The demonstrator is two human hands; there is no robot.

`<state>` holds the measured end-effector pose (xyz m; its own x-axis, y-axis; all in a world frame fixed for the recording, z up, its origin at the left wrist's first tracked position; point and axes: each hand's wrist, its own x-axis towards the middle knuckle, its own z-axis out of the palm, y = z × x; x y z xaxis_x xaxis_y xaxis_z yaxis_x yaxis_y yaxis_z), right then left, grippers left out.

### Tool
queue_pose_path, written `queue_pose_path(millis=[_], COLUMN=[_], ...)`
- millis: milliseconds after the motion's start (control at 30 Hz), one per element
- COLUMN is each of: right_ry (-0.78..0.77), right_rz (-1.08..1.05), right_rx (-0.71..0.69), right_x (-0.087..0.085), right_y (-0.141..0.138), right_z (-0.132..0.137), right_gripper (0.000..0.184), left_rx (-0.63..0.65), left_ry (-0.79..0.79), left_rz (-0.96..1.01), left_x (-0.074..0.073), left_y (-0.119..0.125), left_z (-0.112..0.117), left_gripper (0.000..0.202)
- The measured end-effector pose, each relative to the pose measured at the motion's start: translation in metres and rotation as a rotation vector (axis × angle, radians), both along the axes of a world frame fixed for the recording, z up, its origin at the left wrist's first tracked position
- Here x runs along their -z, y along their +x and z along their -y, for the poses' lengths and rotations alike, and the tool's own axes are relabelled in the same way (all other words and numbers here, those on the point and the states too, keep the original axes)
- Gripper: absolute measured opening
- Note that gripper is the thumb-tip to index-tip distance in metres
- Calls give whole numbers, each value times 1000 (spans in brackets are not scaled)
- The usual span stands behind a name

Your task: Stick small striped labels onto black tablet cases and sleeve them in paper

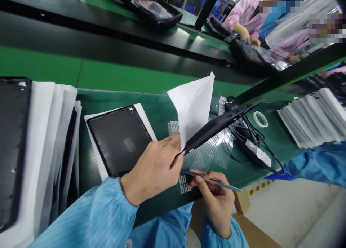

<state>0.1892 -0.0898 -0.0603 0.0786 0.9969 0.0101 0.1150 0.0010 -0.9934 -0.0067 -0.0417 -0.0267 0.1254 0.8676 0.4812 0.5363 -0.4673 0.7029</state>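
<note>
My left hand (155,168) is closed on the near end of a black tablet back cover (216,127), which is tilted nearly edge-on to me. A folded white paper sheet (193,103) stands up from the same grip, against the cover. My right hand (216,195) pinches slim metal tweezers (216,182), their tips pointing left beneath the cover. Below and behind the hands lie clear sheets of small white labels (185,183). Another black back cover (119,136) lies inside up on white paper, left of my left hand, which partly hides it.
Covers interleaved with white paper (51,132) stand at the left; another paper stack (316,118) is at the right. Cables, a black power strip (256,154) and a tape roll (260,119) lie right. Behind runs a conveyor (108,49) with trays; co-workers' hands (244,33) work beyond.
</note>
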Motion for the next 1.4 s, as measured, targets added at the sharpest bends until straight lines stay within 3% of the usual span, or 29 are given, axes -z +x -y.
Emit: queue_pose_path(millis=[533,933,1133,1400], right_ry=[-59,147,90,17], right_rz=[-58,-206,-79,-35], right_rx=[9,354,307,218], right_x=[1,-12,5,10], right_y=[0,-4,-27,-19], right_z=[-1,0,-3,-6], right_gripper=[18,21,21,23], left_rx=[-36,-61,-76,-45], left_ry=[18,54,89,51], left_rz=[-30,42,39,80], left_x=[1,3,3,3], left_y=[2,1,2,1], left_z=[0,2,1,2], left_gripper=[13,26,30,23])
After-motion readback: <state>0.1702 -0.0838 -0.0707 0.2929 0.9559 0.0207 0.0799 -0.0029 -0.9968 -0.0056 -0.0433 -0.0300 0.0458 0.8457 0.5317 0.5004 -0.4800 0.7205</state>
